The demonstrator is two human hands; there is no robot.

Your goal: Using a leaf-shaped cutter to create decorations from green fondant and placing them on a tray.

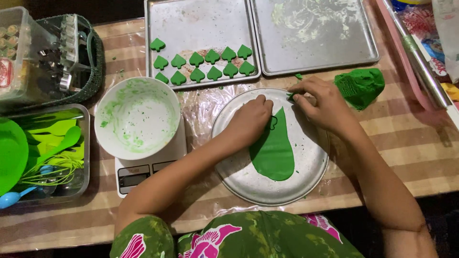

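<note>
A flat sheet of rolled green dough [274, 152] lies on a round metal plate [306, 177]. My left hand [249, 122] rests on the sheet's left edge, fingers curled over a small wire cookie cutter [272, 123] pressed into the dough. My right hand [320, 102] pinches a small scrap of green dough at the plate's far rim. A baking tray [201, 28] beyond the plate carries several spade-shaped green dough pieces [205, 67]. A lump of green dough [359, 86] sits to the right of my right hand.
A second, smeared baking tray [313, 33] sits at the back right. A white bowl [137, 117] stands on a kitchen scale [143, 172] to the left. Far left are a box of green utensils [43, 153] and a basket of cutters [62, 52]. A rolling pin [420, 62] lies at the right edge.
</note>
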